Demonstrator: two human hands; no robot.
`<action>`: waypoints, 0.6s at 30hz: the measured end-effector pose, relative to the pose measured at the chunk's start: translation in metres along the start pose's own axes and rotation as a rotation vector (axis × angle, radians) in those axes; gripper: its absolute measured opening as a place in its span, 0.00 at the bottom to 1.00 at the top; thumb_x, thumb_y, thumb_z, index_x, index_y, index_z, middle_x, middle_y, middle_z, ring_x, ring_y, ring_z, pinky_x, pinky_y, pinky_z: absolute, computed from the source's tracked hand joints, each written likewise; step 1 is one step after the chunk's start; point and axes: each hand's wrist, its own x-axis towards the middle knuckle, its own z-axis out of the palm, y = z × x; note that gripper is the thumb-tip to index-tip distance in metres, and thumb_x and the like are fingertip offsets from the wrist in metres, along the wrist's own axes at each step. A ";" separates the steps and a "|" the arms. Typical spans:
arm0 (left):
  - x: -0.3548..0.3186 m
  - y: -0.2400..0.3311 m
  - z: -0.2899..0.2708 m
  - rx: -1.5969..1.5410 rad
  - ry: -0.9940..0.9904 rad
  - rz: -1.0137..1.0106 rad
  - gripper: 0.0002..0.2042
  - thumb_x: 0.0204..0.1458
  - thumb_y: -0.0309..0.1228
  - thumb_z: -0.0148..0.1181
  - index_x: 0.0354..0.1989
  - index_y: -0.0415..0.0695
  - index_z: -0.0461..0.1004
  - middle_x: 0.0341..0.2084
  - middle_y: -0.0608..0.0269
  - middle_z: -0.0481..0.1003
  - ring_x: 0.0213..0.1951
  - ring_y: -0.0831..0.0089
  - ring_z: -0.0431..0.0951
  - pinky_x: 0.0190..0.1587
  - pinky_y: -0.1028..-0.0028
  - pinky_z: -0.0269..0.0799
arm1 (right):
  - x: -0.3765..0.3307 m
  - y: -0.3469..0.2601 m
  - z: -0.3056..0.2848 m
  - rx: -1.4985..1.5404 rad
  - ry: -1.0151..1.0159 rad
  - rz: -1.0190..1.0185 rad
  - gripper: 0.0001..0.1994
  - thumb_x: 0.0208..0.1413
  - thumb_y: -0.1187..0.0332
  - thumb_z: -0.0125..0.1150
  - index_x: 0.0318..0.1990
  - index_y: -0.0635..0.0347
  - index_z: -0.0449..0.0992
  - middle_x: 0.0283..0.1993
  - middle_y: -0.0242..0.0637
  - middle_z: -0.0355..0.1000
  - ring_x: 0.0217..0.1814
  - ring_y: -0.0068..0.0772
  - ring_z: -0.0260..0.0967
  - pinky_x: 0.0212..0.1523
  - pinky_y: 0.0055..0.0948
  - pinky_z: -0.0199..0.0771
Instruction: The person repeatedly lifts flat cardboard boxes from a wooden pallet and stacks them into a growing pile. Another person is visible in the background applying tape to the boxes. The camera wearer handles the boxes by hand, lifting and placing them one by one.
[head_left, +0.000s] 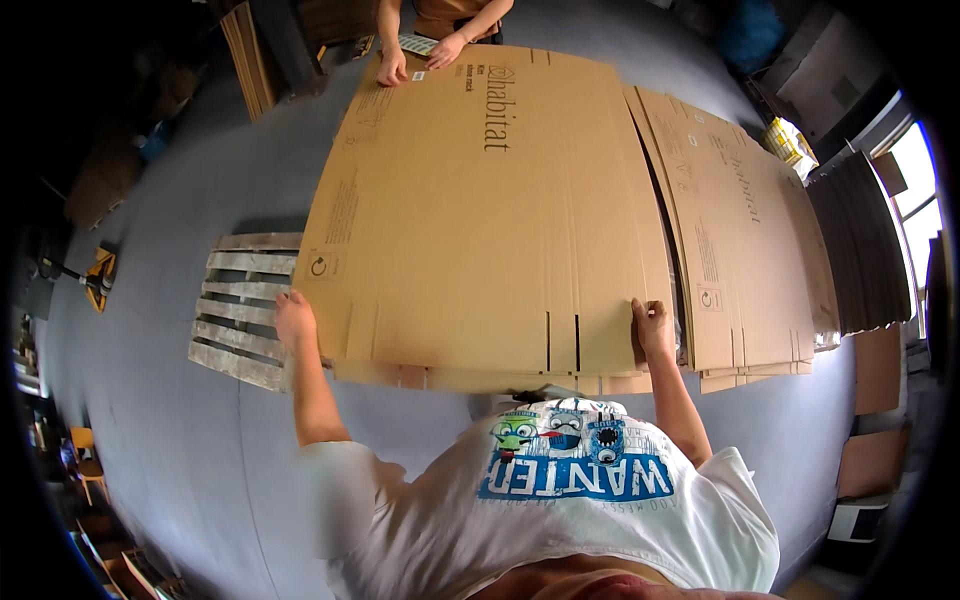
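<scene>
A large flat brown cardboard sheet point(450, 220), printed and slotted, lies in front of me on top of other sheets. My left hand point(295, 318) is closed on its near left edge, with the fingertips partly hidden. Near the right edge, my right hand point(652, 325) grips the same sheet with curled fingers. At the far end, a co-worker's hands point(393, 68) rest at the sheet's far left corner, beside a small white label point(418, 76). A sheet of labels point(417, 44) lies close to those hands.
A second stack of printed cardboard point(750, 230) stands to the right, with a tall dark stack point(862, 245) beyond it. A wooden pallet point(245, 300) lies on the floor at left. Farther left is a yellow pallet jack point(100, 278). Boards point(250, 60) lean at the far left.
</scene>
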 end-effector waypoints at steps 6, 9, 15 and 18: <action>0.002 -0.001 -0.004 -0.039 -0.068 -0.009 0.22 0.57 0.49 0.40 0.47 0.41 0.63 0.39 0.47 0.74 0.41 0.47 0.75 0.41 0.52 0.70 | 0.000 0.002 -0.010 0.282 -0.135 0.041 0.20 0.49 0.57 0.62 0.39 0.67 0.72 0.31 0.44 0.73 0.32 0.36 0.71 0.34 0.31 0.70; 0.022 -0.021 0.005 -0.065 -0.145 0.023 0.24 0.56 0.52 0.41 0.47 0.41 0.63 0.41 0.45 0.74 0.43 0.47 0.74 0.43 0.51 0.68 | 0.001 0.001 -0.016 0.498 -0.238 0.070 0.17 0.48 0.64 0.63 0.41 0.68 0.71 0.30 0.44 0.73 0.33 0.33 0.71 0.34 0.29 0.70; 0.030 -0.020 0.006 0.016 -0.218 0.104 0.29 0.55 0.55 0.40 0.49 0.39 0.63 0.44 0.44 0.73 0.46 0.47 0.73 0.46 0.52 0.67 | 0.003 0.021 0.004 0.497 -0.184 0.044 0.16 0.49 0.65 0.62 0.41 0.67 0.71 0.31 0.38 0.73 0.32 0.27 0.69 0.32 0.25 0.68; 0.025 -0.016 0.008 0.057 -0.192 0.083 0.30 0.56 0.55 0.38 0.52 0.38 0.62 0.46 0.45 0.71 0.47 0.47 0.72 0.47 0.53 0.67 | 0.008 0.030 0.014 0.340 -0.100 -0.023 0.17 0.49 0.64 0.62 0.41 0.67 0.71 0.30 0.39 0.72 0.31 0.28 0.69 0.31 0.27 0.68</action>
